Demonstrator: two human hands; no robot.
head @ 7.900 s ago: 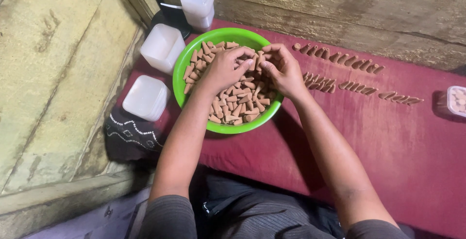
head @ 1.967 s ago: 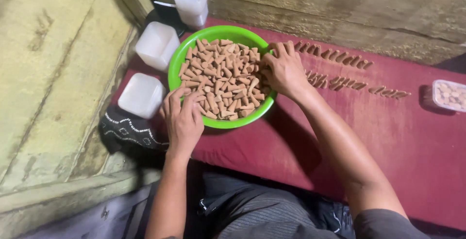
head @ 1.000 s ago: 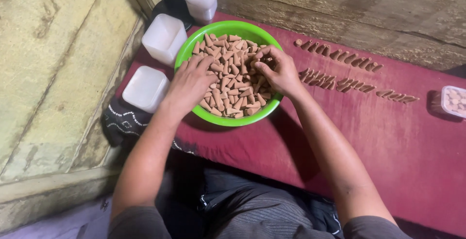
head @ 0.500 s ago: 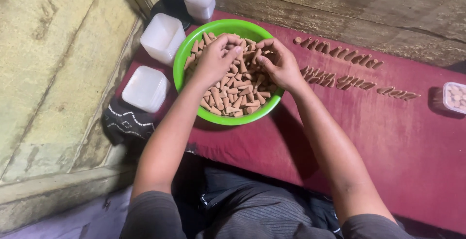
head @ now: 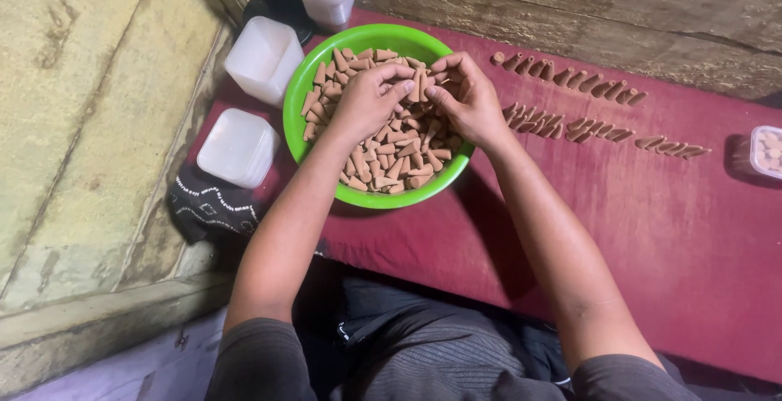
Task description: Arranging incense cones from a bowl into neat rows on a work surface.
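Both hands point(head: 419, 96) now meet over green bowl point(head: 314, 71).

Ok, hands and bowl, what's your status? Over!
Left hand and right hand both in the green bowl, fingers pinching brown cones. Bowl sits on red cloth. Nothing blocking.

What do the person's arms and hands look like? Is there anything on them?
Both arms are bare from short dark grey sleeves down. The left hand and right hand wear no gloves; no rings, watch or bracelets show.
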